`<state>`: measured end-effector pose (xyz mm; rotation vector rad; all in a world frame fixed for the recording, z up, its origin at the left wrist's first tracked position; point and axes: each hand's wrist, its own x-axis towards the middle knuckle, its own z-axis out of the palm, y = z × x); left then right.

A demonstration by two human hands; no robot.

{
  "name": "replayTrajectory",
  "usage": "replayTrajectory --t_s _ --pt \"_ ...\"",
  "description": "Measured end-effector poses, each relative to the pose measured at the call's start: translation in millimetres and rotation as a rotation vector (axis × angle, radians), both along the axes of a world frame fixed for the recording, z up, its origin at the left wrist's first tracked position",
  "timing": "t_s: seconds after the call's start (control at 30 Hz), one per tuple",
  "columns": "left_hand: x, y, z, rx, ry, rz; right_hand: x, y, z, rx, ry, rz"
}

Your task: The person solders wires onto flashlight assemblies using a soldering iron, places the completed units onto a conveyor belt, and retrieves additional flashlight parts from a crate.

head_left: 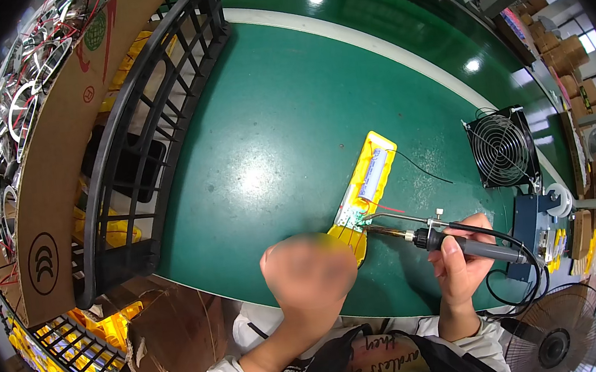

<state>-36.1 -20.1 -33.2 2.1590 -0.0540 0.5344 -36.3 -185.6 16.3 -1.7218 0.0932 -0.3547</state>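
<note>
A soldering iron (475, 246) with a dark grey handle is in my right hand (459, 265), fingers wrapped round it. Its metal tip and a thin bent feed tube meet the small green circuit board (351, 218) in a yellow plastic housing (380, 150). Also inside the housing lies a bluish-white cylindrical battery (373, 174). A black wire (427, 170) and a red wire (385, 207) stick out to its right. My left hand (311, 275) is closed at the housing's near end; its fingers are blurred.
At the left stand a black plastic crate (137, 141) holding yellow parts and a cardboard box (48, 190). A square black fan (501, 146) and a blue device with a solder spool (558, 199) occupy the right of the green table (267, 95). The iron's black cable (535, 263) loops nearby.
</note>
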Motion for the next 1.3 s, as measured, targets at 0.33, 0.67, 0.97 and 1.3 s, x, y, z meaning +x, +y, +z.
replayTrajectory --t_s 0.33,0.67,0.97,1.3 --pt "-1.9 0.4 -1.4 0.000 0.043 -0.022 -1.0 -0.4 1.3 0.035 -0.010 -0.007" --pt "0.4 0.0 0.3 -0.005 0.002 -0.003 -0.6 -0.1 -0.5 -0.043 0.005 -0.026" --pt "0.2 -0.1 -0.2 -0.004 0.007 -0.005 -1.4 -1.0 0.8 0.025 -0.018 -0.031" --pt "-0.4 -1.5 3.3 0.019 0.021 0.002 -1.7 -3.2 2.1 0.055 -0.039 -0.053"
